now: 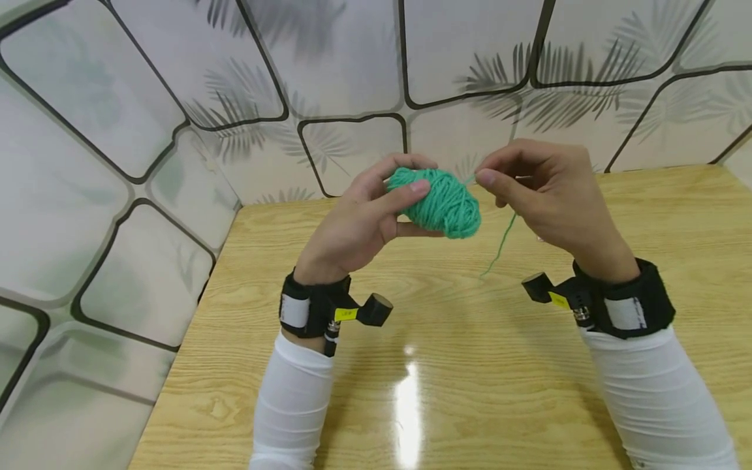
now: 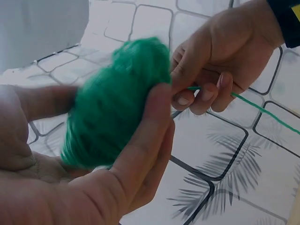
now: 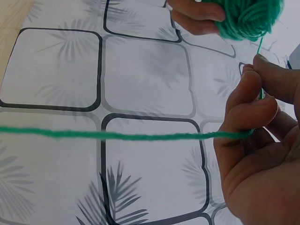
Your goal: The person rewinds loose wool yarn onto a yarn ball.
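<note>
A small ball of green yarn (image 1: 449, 209), oval and wound in many strands, is held up above the table by my left hand (image 1: 358, 225). The thumb lies across its near side, with fingers behind and beneath it. To the right of the ball, my right hand (image 1: 546, 196) pinches the yarn strand (image 3: 260, 46) between thumb and index finger. From that pinch a short piece leads to the ball. A loose tail of yarn (image 1: 501, 248) passes through the right fingers and hangs down toward the table. In the left wrist view the ball is blurred.
Under both hands spreads a light wood-grain table (image 1: 458, 365), with a bright reflection near its front. Its back and left edges meet walls covered in leaf-patterned sheeting (image 1: 352, 59). Each wrist wears a black strap (image 1: 628, 303) with a small camera mount.
</note>
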Action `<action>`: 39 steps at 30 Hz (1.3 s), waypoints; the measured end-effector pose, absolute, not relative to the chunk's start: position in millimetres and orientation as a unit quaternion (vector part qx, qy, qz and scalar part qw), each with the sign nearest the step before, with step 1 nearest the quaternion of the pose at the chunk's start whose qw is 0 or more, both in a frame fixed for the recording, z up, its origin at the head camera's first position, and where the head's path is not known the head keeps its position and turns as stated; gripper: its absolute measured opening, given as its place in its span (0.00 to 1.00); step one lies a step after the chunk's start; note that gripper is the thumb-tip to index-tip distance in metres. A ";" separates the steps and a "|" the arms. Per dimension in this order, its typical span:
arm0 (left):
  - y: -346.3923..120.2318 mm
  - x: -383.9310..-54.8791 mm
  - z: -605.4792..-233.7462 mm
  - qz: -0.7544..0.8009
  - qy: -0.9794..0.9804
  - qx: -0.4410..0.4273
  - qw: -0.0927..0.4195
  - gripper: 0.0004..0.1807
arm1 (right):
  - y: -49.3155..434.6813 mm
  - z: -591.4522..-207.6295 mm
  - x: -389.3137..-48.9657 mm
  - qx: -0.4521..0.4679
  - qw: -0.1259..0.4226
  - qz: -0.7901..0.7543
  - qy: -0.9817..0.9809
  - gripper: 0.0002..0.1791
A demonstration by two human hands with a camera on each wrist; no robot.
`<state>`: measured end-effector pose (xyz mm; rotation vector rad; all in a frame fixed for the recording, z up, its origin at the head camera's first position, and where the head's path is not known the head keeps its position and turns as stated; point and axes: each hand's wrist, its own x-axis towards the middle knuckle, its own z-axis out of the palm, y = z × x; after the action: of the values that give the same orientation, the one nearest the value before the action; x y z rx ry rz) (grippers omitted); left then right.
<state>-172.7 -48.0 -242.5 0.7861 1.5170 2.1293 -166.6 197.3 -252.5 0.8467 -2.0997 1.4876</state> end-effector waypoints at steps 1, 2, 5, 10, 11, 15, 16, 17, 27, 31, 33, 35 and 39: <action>-48.1 -172.7 -242.5 0.758 0.548 0.287 0.207 0.14 | 197.4 -252.2 -166.6 0.308 0.222 0.543 -0.749 0.04; -47.9 -172.5 -242.5 0.753 0.552 0.292 0.209 0.15 | 197.6 -252.0 -166.6 0.311 0.228 0.552 -0.740 0.03; -47.3 -172.2 -242.7 0.732 0.569 0.309 0.213 0.16 | 197.8 -252.0 -166.6 0.321 0.232 0.580 -0.712 0.02; -48.4 -169.6 -243.7 0.729 0.547 0.343 0.226 0.16 | 195.3 -254.4 -169.5 0.348 0.209 0.615 -0.676 0.04; -48.4 -168.6 -244.1 0.740 0.531 0.346 0.225 0.16 | 194.4 -255.3 -170.1 0.358 0.204 0.612 -0.675 0.05; -43.1 -164.5 -246.2 0.809 0.454 0.332 0.171 0.18 | 190.0 -259.0 -169.5 0.380 0.182 0.569 -0.707 0.06; -40.6 -164.1 -247.1 0.822 0.446 0.325 0.138 0.18 | 188.9 -259.6 -168.7 0.384 0.172 0.549 -0.722 0.08; -38.0 -164.0 -248.3 0.827 0.451 0.320 0.097 0.18 | 187.6 -259.7 -167.7 0.388 0.165 0.526 -0.738 0.09; -40.3 -171.4 -251.8 0.572 0.728 0.363 -0.107 0.19 | 191.0 -253.0 -158.0 0.381 0.187 0.487 -0.763 0.07; -52.0 -168.8 -243.8 0.618 0.652 0.426 0.110 0.18 | 192.1 -254.9 -162.3 0.372 0.213 0.560 -0.709 0.10; -53.4 -167.5 -242.8 0.663 0.590 0.428 0.169 0.16 | 189.8 -256.7 -164.8 0.389 0.198 0.599 -0.671 0.12; -50.2 -166.3 -243.4 0.728 0.521 0.409 0.179 0.14 | 186.8 -258.1 -165.1 0.394 0.186 0.607 -0.664 0.12; -39.2 -165.4 -245.0 0.815 0.459 0.344 0.082 0.11 | 181.5 -257.7 -160.6 0.376 0.175 0.567 -0.711 0.08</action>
<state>-165.4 -39.2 -245.0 1.0263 1.3721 2.4353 -160.6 181.5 -257.7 1.0666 -2.0149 1.6069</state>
